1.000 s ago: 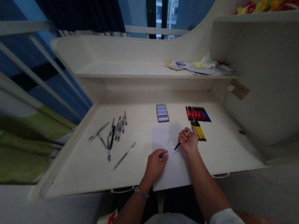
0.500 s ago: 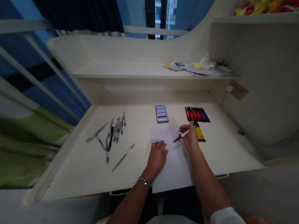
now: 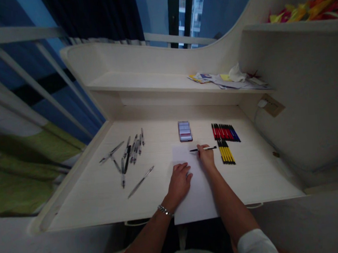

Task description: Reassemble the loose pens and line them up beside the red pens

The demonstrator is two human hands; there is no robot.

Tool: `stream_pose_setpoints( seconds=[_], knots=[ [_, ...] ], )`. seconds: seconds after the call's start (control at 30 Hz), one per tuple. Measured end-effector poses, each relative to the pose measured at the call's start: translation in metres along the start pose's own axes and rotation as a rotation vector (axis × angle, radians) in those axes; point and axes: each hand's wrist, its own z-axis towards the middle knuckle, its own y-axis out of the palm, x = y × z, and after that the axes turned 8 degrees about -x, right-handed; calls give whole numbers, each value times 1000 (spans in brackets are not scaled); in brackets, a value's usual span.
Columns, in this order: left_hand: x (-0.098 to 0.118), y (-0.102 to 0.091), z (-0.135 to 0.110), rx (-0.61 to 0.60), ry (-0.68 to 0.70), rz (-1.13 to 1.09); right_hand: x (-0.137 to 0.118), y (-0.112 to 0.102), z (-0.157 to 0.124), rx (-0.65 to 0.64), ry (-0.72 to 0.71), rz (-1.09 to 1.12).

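Note:
A white sheet of paper (image 3: 195, 201) lies at the front middle of the desk. My left hand (image 3: 180, 179) rests flat on its left side, fingers stretched out. Over the upper part of the paper, my right hand (image 3: 205, 156) is closed on a white pen with black ends (image 3: 209, 148), which lies nearly level and points left. Right of that hand are a row of yellow pens (image 3: 226, 152) and, behind it, red pens (image 3: 222, 131) and blue pens (image 3: 234, 133). A phone (image 3: 185, 131) with a blurred screen lies just beyond the paper.
Several clear pens (image 3: 134, 149) lie scattered on the left of the desk (image 3: 99, 199), with a single clear pen (image 3: 140, 182) nearer the paper. Papers (image 3: 226, 80) and a crumpled tissue (image 3: 236, 73) sit on the back shelf (image 3: 143, 80). A cable (image 3: 269, 145) runs down the right wall.
My right hand has moved left, away from the yellow pens, and the white pen has turned from slanting to nearly level. My left hand stays on the paper. The view has shifted slightly.

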Motion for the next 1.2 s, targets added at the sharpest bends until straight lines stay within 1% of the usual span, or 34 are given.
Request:
stream_pose_setpoints(
  seconds=[0.1,0.17,0.27,0.33,0.47,0.57,0.73,0.83,1.03,1.2],
  knots=[
    [0,0,0,5,4,11,6,4,3,-53,39,-43],
    [1,-1,0,7,1,22,7,5,2,-92,20,-124],
    [1,-1,0,-2,2,38,7,6,-1,-79,-55,-276],
    [2,-1,0,-8,-2,45,7,6,-2,-58,-75,-319],
    [2,-2,0,-20,-12,46,8,8,-4,-61,-78,-367],
    [3,-2,0,-25,-15,47,8,10,-4,-59,-94,-389],
    [2,-2,0,-20,-13,46,9,11,-6,-9,-127,-408],
    [1,-1,0,-16,-12,43,8,11,-6,-5,-138,-413],
    [1,-1,1,-11,-6,26,8,11,-6,-26,-117,-397],
    [2,-3,0,-26,-5,30,8,12,-5,24,-97,-375]
  ],
)
